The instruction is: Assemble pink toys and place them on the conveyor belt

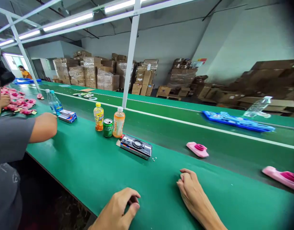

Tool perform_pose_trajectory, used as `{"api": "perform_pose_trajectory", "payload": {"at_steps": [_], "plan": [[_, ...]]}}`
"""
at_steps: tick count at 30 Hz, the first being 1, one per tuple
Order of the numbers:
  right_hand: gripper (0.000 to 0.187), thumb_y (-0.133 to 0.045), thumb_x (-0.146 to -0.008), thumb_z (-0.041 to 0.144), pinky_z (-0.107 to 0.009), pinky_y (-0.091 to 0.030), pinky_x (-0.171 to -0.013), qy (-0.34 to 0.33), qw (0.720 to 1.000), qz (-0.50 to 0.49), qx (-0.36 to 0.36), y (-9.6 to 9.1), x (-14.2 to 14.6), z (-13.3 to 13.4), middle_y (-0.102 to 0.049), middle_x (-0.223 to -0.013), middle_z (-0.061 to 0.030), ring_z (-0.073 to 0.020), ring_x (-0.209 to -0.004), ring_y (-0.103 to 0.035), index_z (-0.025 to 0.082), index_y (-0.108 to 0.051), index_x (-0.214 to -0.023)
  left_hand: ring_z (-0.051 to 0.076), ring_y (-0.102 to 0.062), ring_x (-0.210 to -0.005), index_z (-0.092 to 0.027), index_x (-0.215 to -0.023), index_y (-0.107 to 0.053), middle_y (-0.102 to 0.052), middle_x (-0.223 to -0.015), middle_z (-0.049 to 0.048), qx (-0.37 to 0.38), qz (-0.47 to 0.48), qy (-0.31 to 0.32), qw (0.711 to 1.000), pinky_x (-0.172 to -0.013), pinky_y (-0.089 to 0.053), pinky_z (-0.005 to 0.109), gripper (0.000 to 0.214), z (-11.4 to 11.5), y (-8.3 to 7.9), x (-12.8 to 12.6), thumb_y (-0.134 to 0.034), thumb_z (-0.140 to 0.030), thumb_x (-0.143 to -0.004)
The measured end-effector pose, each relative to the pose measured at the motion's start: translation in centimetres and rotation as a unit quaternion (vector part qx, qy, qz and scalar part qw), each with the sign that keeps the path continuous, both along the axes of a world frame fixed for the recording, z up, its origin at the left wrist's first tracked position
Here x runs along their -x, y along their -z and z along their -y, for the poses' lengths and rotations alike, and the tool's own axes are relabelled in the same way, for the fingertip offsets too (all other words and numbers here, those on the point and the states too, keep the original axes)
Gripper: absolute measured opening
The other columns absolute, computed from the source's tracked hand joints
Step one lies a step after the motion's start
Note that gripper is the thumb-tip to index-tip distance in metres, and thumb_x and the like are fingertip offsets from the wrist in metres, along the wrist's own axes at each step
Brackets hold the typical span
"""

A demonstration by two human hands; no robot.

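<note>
My left hand [121, 206] rests on the near edge of the green table [89, 166] with its fingers curled into a loose fist, nothing showing inside. My right hand [190, 188] lies on the table further right, fingers bent under and pressed together, nothing visible in it. Nearest ahead is a flat black packaged item [136, 146]. A pink plastic part [197, 149] lies on the conveyor belt [209, 137] beyond my right hand, and another pink part [282, 176] sits at the right edge.
Two drink bottles [98, 116] [119, 122] and a green can [108, 127] stand by a white post [129, 64]. A co-worker's arm [42, 127] reaches over the table at left, near blue boxes [67, 115] and pink parts [17, 102]. A blue tray [238, 121] and a clear bottle [257, 108] lie beyond the belt. Cardboard boxes line the back wall.
</note>
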State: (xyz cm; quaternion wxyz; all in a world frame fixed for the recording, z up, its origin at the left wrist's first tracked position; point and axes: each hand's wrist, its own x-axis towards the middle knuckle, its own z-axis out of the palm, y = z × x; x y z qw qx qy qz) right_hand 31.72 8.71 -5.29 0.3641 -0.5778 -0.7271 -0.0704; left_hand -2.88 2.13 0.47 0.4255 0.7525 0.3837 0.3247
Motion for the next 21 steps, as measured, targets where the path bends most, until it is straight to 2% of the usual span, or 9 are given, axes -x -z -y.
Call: {"api": "perform_pose_trajectory", "payload": {"at_steps": [4, 7, 10, 13, 16, 19, 21], "plan": [[0.014, -0.040, -0.085, 0.027, -0.050, -0.053, -0.075, 0.010, 0.996, -0.046, 0.074, -2.8, 2.4, 1.4, -0.051, -0.078, -0.0090, -0.0328, -0.093, -0.059, 0.030, -0.032, -0.074, 0.023, -0.071, -0.098, -0.025, -0.116, -0.068, -0.075, -0.107, 0.0078, 0.006, 0.015, -0.016, 1.000, -0.090, -0.055, 0.029, 0.030, 0.2, 0.7, -0.1, -0.048, -0.041, -0.099], [0.010, -0.036, -0.089, 0.021, -0.038, -0.054, -0.074, -0.018, 0.993, -0.033, 0.114, -4.0, 6.2, 3.2, -0.057, -0.087, -0.0080, -0.0231, -0.084, -0.061, 0.027, -0.037, -0.081, 0.024, -0.074, -0.096, -0.028, -0.116, -0.072, -0.078, -0.104, 0.0067, 0.014, 0.051, -0.042, 0.998, -0.089, -0.058, 0.028, 0.031, -0.1, 2.0, -0.1, -0.054, -0.046, -0.097], [0.005, -0.044, -0.094, 0.025, -0.025, -0.047, -0.058, -0.075, 0.982, -0.007, 0.171, -3.4, 11.2, 5.0, -0.062, -0.081, -0.0009, -0.0152, -0.065, -0.059, 0.026, -0.043, -0.088, 0.026, -0.076, -0.095, -0.030, -0.116, -0.076, -0.080, -0.104, 0.0066, 0.019, 0.080, -0.043, 0.996, -0.088, -0.061, 0.030, 0.034, -1.0, 3.7, 0.2, -0.060, -0.049, -0.093], [0.017, -0.058, -0.090, 0.037, -0.025, -0.042, -0.054, -0.174, 0.961, 0.054, 0.210, -2.1, 15.1, 6.1, -0.069, -0.085, -0.0004, -0.0151, -0.062, -0.060, 0.025, -0.051, -0.099, 0.026, -0.076, -0.102, -0.030, -0.115, -0.079, -0.080, -0.113, 0.0058, 0.014, 0.090, -0.059, 0.994, -0.090, -0.062, 0.030, 0.039, -2.1, 4.8, 0.7, -0.062, -0.055, -0.090], [0.026, -0.053, -0.094, 0.035, -0.027, -0.043, -0.061, -0.256, 0.938, 0.092, 0.216, -1.5, 16.3, 6.8, -0.073, -0.099, -0.0037, -0.0173, -0.072, -0.066, 0.022, -0.052, -0.117, 0.022, -0.078, -0.094, -0.028, -0.102, -0.081, -0.081, -0.105, 0.0038, 0.010, 0.077, -0.068, 0.995, -0.082, -0.061, 0.022, 0.037, -2.6, 4.5, 0.9, -0.062, -0.057, -0.090], [0.030, -0.047, -0.099, 0.032, -0.026, -0.047, -0.070, -0.275, 0.940, 0.053, 0.196, -2.0, 15.7, 7.3, -0.075, -0.109, -0.0026, -0.0179, -0.084, -0.070, 0.026, -0.049, -0.128, 0.018, -0.078, -0.079, -0.026, -0.092, -0.080, -0.082, -0.093, 0.0022, 0.020, 0.068, -0.059, 0.996, -0.073, -0.060, 0.017, 0.034, -1.8, 3.6, 0.5, -0.060, -0.054, -0.094], [0.031, -0.044, -0.101, 0.030, -0.026, -0.049, -0.077, -0.287, 0.939, 0.028, 0.189, -2.1, 15.1, 7.2, -0.074, -0.116, -0.0020, -0.0171, -0.090, -0.071, 0.030, -0.047, -0.132, 0.016, -0.076, -0.072, -0.025, -0.085, -0.077, -0.081, -0.083, 0.0006, -0.001, 0.065, -0.084, 0.994, -0.070, -0.058, 0.017, 0.032, -0.9, 3.4, 0.4, -0.061, -0.051, -0.094]]}}
